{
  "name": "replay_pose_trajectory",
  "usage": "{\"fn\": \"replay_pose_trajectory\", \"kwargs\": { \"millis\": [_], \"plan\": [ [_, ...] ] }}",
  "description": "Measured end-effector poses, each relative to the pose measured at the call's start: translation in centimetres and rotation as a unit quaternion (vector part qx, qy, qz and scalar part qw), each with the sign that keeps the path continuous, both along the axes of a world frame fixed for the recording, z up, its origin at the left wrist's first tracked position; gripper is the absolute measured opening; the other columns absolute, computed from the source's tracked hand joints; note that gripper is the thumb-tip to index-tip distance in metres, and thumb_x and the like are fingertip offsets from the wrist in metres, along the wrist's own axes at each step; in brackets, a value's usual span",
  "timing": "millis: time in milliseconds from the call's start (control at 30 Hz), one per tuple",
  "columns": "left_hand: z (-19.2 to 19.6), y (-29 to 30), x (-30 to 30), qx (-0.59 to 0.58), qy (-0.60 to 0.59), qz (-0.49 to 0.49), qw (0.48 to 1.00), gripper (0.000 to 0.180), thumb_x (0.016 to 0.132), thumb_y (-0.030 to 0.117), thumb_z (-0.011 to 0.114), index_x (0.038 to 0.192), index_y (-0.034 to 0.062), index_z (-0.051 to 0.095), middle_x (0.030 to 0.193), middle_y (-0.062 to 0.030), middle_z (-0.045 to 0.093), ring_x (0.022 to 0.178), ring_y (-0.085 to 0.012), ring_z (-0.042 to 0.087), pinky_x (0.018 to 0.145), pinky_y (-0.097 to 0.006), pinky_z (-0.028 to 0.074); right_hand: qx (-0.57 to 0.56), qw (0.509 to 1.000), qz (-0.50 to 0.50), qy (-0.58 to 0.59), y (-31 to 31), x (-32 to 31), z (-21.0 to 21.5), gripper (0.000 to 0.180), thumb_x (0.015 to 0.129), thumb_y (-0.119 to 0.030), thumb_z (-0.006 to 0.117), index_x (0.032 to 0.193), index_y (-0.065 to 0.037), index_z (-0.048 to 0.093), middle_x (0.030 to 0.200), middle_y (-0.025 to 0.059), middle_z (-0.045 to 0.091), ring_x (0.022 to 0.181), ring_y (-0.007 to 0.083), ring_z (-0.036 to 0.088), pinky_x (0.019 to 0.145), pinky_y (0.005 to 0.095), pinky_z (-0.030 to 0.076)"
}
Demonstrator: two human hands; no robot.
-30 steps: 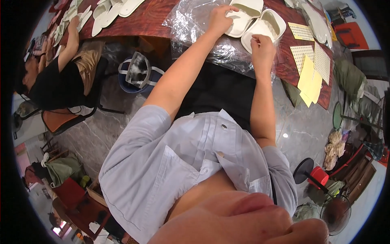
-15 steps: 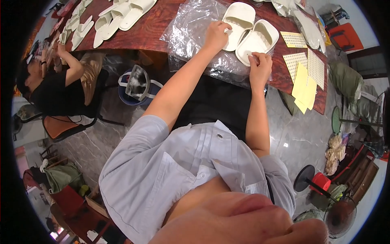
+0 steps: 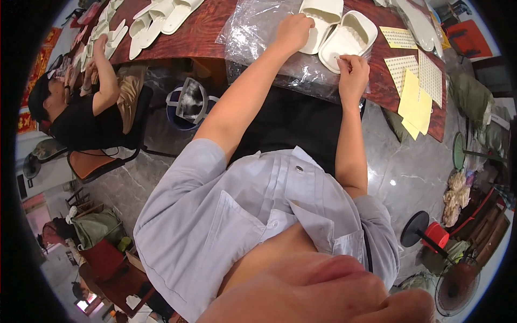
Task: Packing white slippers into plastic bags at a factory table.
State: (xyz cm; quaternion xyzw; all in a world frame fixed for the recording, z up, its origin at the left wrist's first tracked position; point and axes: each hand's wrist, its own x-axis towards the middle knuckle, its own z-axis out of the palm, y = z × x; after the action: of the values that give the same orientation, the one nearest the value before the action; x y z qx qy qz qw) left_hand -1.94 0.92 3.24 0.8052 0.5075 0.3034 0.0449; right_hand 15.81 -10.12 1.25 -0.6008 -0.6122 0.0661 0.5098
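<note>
A pair of cream slide slippers lies side by side on a sheet of clear plastic bags (image 3: 253, 40) at the table's front edge. My left hand (image 3: 293, 35) has its fingers curled against the heel side of the left slipper (image 3: 324, 24); its thumb is hidden. At the heel of the right slipper (image 3: 353, 39), my right hand (image 3: 354, 79) pinches the edge between thumb and fingers. A small dark mark shows on that heel. Whether anything tiny lies between the right fingertips is too small to tell.
Yellow and white sticker sheets (image 3: 414, 99) lie on the red-brown table (image 3: 199, 37) to the right. More cream slippers (image 3: 161, 21) stand in a row at the left, where a co-worker (image 3: 81, 107) sits. A blue bucket (image 3: 180, 119) is under the table edge. Bagged slippers (image 3: 417, 27) lie at far right.
The whole view has shifted, so the table sits higher and further right. My hands stay at the same slippers. The co-worker's arms have moved toward the slippers on the left.
</note>
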Motion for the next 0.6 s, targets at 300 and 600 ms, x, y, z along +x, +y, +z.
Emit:
{"fn": "replay_pose_trajectory", "kwargs": {
  "millis": [300, 600],
  "plan": [
    [0.5, -6.7, 2.7, 0.053, -0.066, -0.104, 0.991, 0.031, 0.079, 0.009, 0.066, 0.109, 0.0074, 0.066, 0.094, -0.0175, 0.061, 0.093, -0.0358, 0.060, 0.081, -0.043, 0.050, -0.008, 1.000, 0.004, -0.009, 0.1, 0.1, 0.1, 0.011, 0.078, -0.007, 0.071, 0.088, -0.004, 0.069, 0.091, 0.0101, 0.060, 0.089, 0.0291, 0.053, 0.075, 0.0381, 0.045],
    [-2.3, -10.0, 3.0, 0.157, -0.070, -0.104, 0.980, 0.043, 0.074, 0.007, 0.067, 0.116, 0.0020, 0.062, 0.106, -0.0198, 0.052, 0.100, -0.0376, 0.056, 0.086, -0.044, 0.048, 0.039, 0.987, -0.020, -0.152, 0.0, -1.2, 0.5, 0.008, 0.079, -0.004, 0.069, 0.087, -0.004, 0.067, 0.092, 0.0104, 0.060, 0.090, 0.0315, 0.054, 0.078, 0.0417, 0.045]
  ]
}}
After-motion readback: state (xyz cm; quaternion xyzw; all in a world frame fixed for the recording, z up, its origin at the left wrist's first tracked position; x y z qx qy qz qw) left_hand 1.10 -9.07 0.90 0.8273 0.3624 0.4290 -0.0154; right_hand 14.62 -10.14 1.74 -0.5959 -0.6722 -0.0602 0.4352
